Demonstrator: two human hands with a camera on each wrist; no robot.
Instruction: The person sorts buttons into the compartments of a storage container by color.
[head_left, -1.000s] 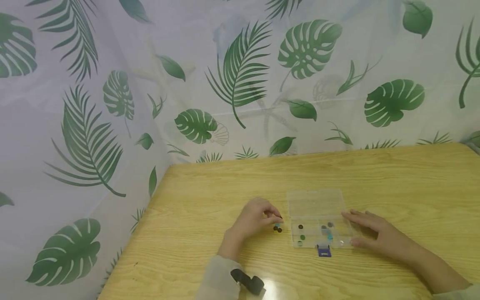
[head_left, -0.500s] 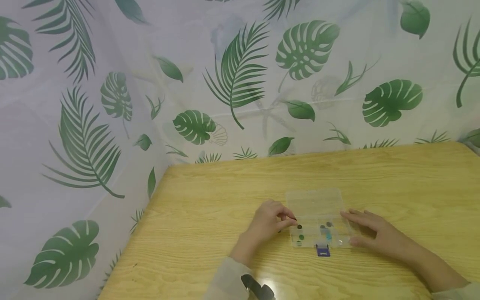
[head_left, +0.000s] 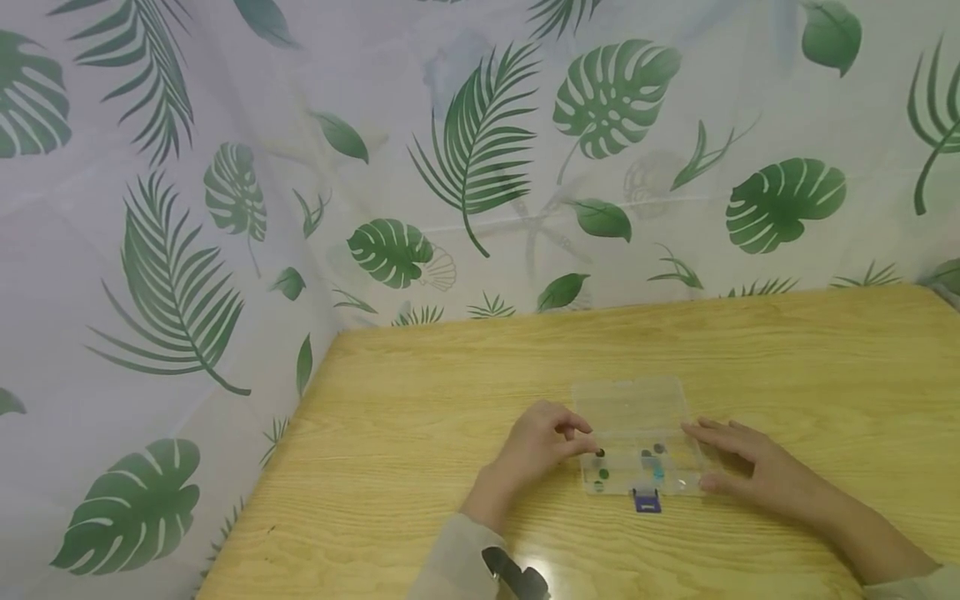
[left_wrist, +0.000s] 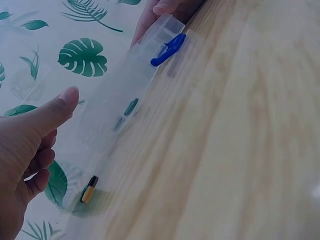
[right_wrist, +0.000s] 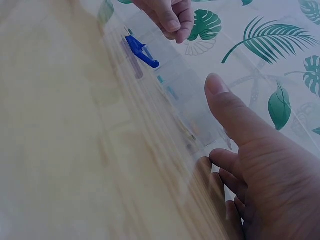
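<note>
A clear plastic compartment box [head_left: 630, 406] lies on the table with its lid laid back and a blue clasp [head_left: 647, 501] at the front. Small round pieces sit inside, including a green one [head_left: 603, 474] and a dark one [head_left: 600, 453]. My left hand [head_left: 538, 446] is over the box's left edge, thumb and fingertips apart, with nothing seen between them. A small black-and-yellow piece [left_wrist: 89, 190] shows below the left hand in the left wrist view. My right hand [head_left: 757, 469] rests against the box's right side, fingers extended.
The wood-grain table [head_left: 420, 400] carries the box near its front. A leaf-printed cloth [head_left: 510, 167] hangs behind and to the left. A dark strap [head_left: 517, 575] is on the left sleeve.
My left hand moved right, from loose round pieces beside the box to its left compartment, carrying a small dark piece. Its fingers have since parted. The right hand stayed in place.
</note>
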